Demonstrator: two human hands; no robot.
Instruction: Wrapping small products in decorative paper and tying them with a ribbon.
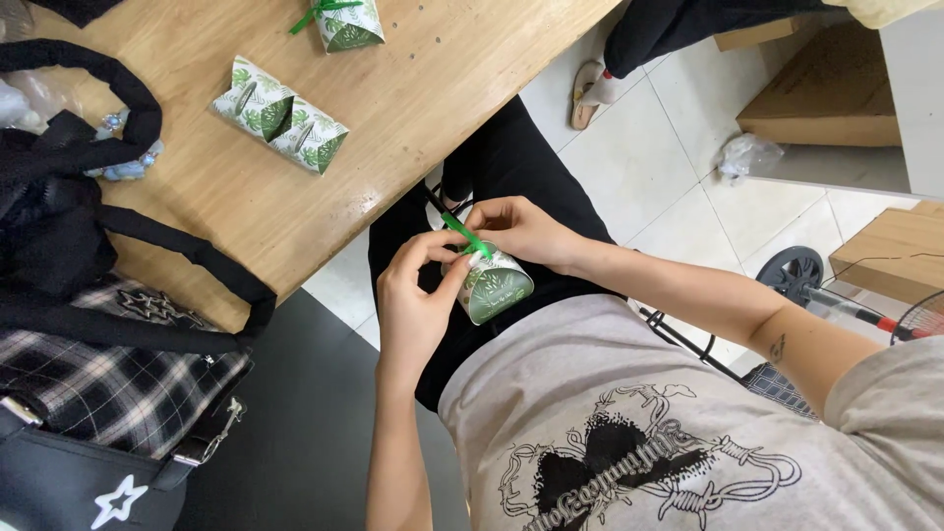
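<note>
left hand [413,305] pinches leaf-print favour box [492,285] over the lap | right hand [516,228] closed on green ribbon [462,234] at its top | best: keep box steady, ribbon taut | finished boxes [280,116] on counter [423,88]

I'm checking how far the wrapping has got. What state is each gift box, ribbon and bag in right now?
Leaf-print box in hands: held over the lap by both hands, left hand, right hand.
Green ribbon: pinched at the box top, not visibly tied.
Two boxes on table: lying flat, touching, no ribbon.
Box at table edge: ribbon bow tied.
Black bag: lying on the table, straps loose.
</note>
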